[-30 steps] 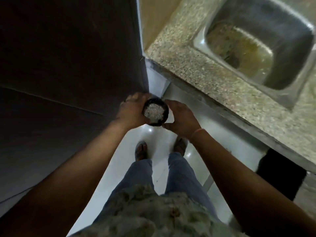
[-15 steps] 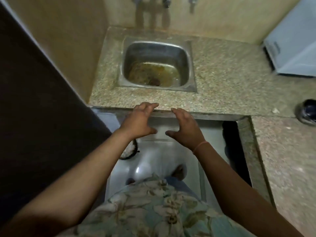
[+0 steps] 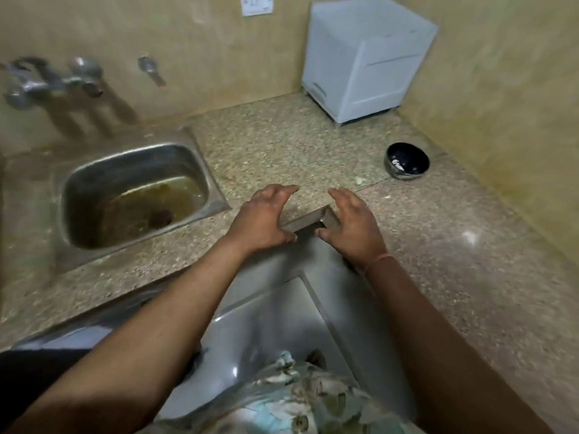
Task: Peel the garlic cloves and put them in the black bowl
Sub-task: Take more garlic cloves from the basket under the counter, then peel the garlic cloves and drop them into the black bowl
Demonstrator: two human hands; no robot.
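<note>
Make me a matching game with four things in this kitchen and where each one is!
Things:
1. sink
2. black bowl
3. white box
4. taps

Places:
A. up on the wall
B. in the back corner of the counter
C. set into the counter, on the left
D. on the counter, in front of the box

Pairs: 1-C, 2-D, 3-B, 4-A

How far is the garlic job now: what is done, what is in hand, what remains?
Done: little; the black bowl holds a pale bit, too small to name. In hand: nothing; the left hand and right hand are open, empty, over the counter. Left: a pale piece lies near the bowl; no other garlic shows.
</note>
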